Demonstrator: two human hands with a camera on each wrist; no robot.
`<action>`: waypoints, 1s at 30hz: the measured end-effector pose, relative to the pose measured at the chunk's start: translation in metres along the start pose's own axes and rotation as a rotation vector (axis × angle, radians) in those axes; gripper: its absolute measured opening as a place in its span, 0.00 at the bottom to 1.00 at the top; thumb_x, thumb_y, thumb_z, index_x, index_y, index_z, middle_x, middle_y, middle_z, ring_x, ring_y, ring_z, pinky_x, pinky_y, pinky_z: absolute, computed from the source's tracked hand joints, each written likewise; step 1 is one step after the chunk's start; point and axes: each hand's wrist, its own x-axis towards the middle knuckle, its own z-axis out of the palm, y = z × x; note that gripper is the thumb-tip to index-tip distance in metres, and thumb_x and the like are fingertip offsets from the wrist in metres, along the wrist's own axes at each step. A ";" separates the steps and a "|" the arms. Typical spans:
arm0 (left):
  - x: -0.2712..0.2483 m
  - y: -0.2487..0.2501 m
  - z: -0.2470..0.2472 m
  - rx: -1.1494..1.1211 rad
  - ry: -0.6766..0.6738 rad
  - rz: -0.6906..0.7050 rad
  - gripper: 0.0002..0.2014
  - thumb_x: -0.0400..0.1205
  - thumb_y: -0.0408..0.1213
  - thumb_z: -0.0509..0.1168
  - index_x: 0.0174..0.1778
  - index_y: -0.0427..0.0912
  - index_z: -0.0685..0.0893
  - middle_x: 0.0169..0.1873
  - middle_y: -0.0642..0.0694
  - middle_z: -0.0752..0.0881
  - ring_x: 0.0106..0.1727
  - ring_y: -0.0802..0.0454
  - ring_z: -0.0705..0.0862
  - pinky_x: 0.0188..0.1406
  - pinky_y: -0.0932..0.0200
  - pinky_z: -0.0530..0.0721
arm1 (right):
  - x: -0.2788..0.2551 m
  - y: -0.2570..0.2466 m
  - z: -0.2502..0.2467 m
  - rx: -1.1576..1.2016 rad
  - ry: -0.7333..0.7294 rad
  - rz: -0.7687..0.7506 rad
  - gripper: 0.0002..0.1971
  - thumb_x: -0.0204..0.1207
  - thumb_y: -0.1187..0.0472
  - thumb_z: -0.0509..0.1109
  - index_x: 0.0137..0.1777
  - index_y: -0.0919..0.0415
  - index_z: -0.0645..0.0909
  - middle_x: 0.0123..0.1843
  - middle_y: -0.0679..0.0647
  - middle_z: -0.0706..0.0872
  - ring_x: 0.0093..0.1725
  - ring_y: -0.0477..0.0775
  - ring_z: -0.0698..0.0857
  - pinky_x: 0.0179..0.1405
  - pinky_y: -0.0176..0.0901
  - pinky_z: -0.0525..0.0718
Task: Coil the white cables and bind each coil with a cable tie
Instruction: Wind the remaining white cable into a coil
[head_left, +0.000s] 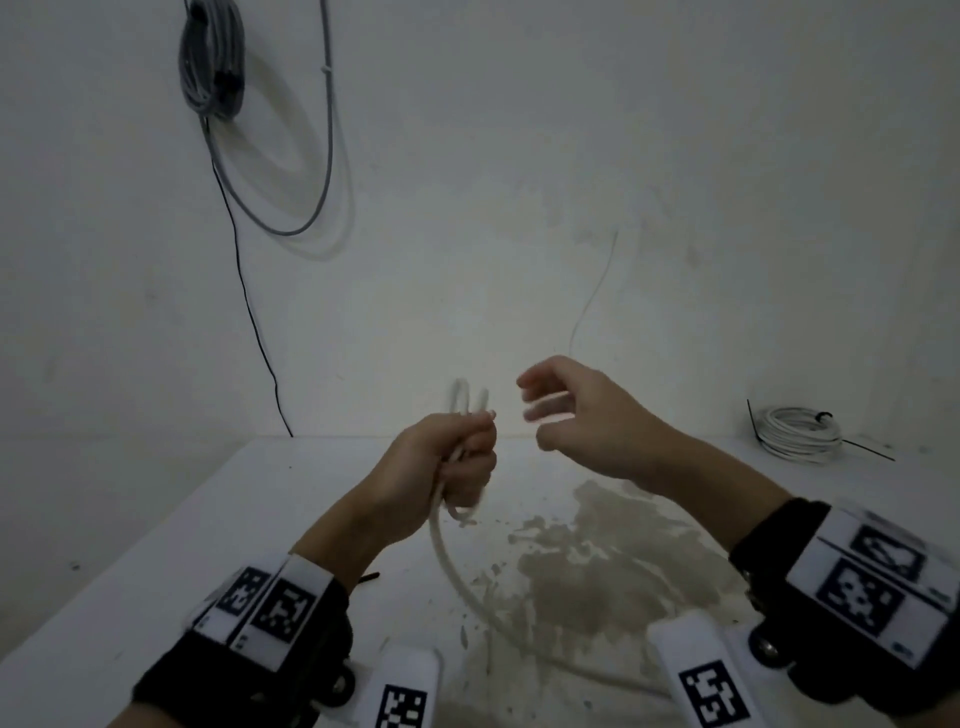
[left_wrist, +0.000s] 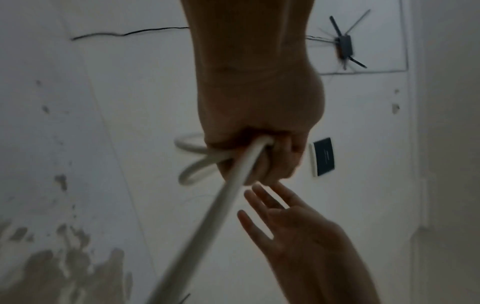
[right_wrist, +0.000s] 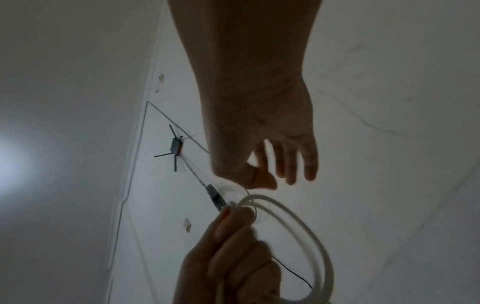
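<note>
My left hand (head_left: 457, 462) is raised above the white table (head_left: 218, 519), fingers curled round a few small loops of white cable (head_left: 470, 400). The loops stick up out of the fist, and the loose length of cable (head_left: 452, 566) trails down to the table toward the near right. In the left wrist view the left hand (left_wrist: 262, 156) grips the cable (left_wrist: 223, 197) tightly. My right hand (head_left: 566, 410) hovers just right of the loops, fingers spread and holding nothing. From the right wrist, the right hand (right_wrist: 283, 164) hangs above the cable loops (right_wrist: 293, 226).
A bound white coil (head_left: 797, 434) with black cable ties lies at the table's far right. A grey cable bundle (head_left: 213, 57) hangs on the wall at upper left, with a black wire (head_left: 249, 306) running down. The table bears a brownish stain (head_left: 597, 561).
</note>
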 end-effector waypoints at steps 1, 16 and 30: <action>-0.001 0.001 -0.001 -0.215 -0.160 -0.039 0.16 0.81 0.39 0.57 0.25 0.46 0.71 0.15 0.55 0.64 0.19 0.57 0.58 0.21 0.63 0.62 | 0.001 -0.001 0.000 0.003 -0.082 -0.030 0.26 0.71 0.74 0.67 0.67 0.53 0.72 0.65 0.49 0.78 0.64 0.49 0.79 0.56 0.47 0.84; 0.000 0.010 0.003 -0.092 -0.048 -0.016 0.15 0.84 0.47 0.55 0.35 0.43 0.72 0.24 0.52 0.70 0.27 0.57 0.71 0.55 0.51 0.85 | 0.008 -0.005 -0.017 0.519 -0.063 0.044 0.16 0.82 0.53 0.63 0.38 0.65 0.78 0.21 0.47 0.59 0.19 0.44 0.56 0.16 0.33 0.57; 0.003 0.022 0.026 0.176 0.356 0.173 0.20 0.85 0.49 0.54 0.29 0.47 0.58 0.18 0.53 0.59 0.19 0.57 0.54 0.19 0.65 0.52 | 0.015 -0.017 0.012 0.658 0.146 0.053 0.20 0.86 0.49 0.54 0.33 0.59 0.68 0.21 0.47 0.59 0.17 0.44 0.59 0.14 0.33 0.62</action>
